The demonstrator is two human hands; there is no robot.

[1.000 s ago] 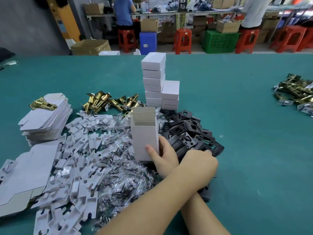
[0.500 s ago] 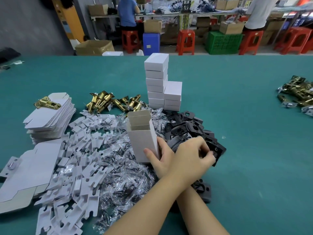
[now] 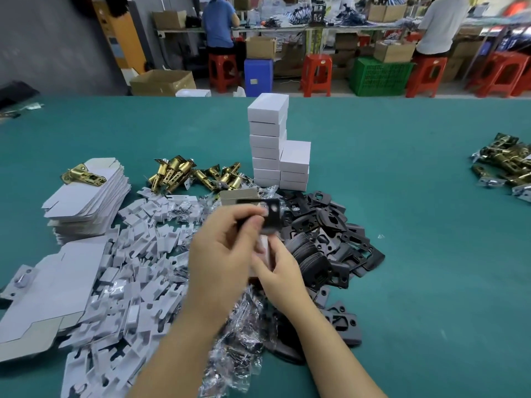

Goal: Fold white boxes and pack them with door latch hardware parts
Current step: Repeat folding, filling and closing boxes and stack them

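While the open white box [image 3: 260, 248] stands upright on the desk [image 3: 416, 239] between my two piles of parts, my right hand [image 3: 283, 272] steadies it from the near side, fingers [image 3: 258, 258] curled against its wall, so its brown-lined mouth stays up and ready; most of the box is hidden behind my hands. My left hand [image 3: 227, 254], reached in over the right forearm, pinches a black strike plate [image 3: 268, 218] between thumb and fingers and holds it just above the box mouth, which I read as the moment before dropping it in, though blur keeps me from seeing the plate's exact tilt. Just right of the box lies the heap of black plates [image 3: 324, 242], close enough to pick from without letting go. On the left are the white card inserts [image 3: 138, 254] and clear bags of screws [image 3: 235, 334], and beyond them the brass latches [image 3: 189, 175]. Flat box blanks [image 3: 86, 202] are stacked at far left with one brass latch resting on top, I would guess as a weight. Finished boxes [image 3: 273, 147] are stacked in two columns behind, out of the way. Another pile of latches [image 3: 508, 165] sits well apart at the right edge.
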